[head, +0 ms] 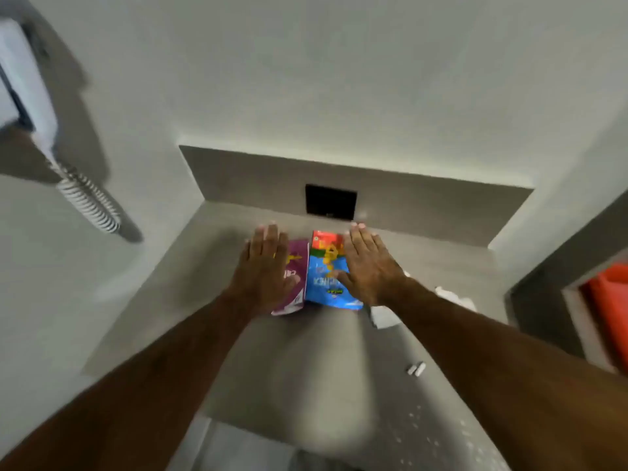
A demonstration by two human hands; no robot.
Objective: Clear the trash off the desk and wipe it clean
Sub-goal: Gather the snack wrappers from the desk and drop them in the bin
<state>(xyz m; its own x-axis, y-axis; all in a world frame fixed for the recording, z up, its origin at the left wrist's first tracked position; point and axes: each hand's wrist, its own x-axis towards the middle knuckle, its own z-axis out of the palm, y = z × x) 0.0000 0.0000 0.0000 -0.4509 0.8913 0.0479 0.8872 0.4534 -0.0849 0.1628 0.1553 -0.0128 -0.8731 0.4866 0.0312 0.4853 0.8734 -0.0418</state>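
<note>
Two snack wrappers lie side by side on the grey desk [272, 362] near the back wall: a purple wrapper [296, 266] on the left and a blue-and-red wrapper [324, 270] on the right. My left hand [263, 266] is stretched flat over the purple wrapper's left part, fingers straight. My right hand [368, 266] lies flat over the right side of the blue-and-red wrapper, thumb on it. Neither hand grips anything. Crumpled white paper [385, 316] sits just under my right forearm, partly hidden.
A small white object [416, 368] lies on the desk's right side. A black socket plate [330, 202] is set in the back panel. A white wall phone [30, 93] with a coiled cord [90, 202] hangs at left. An orange bin [611, 300] stands at right.
</note>
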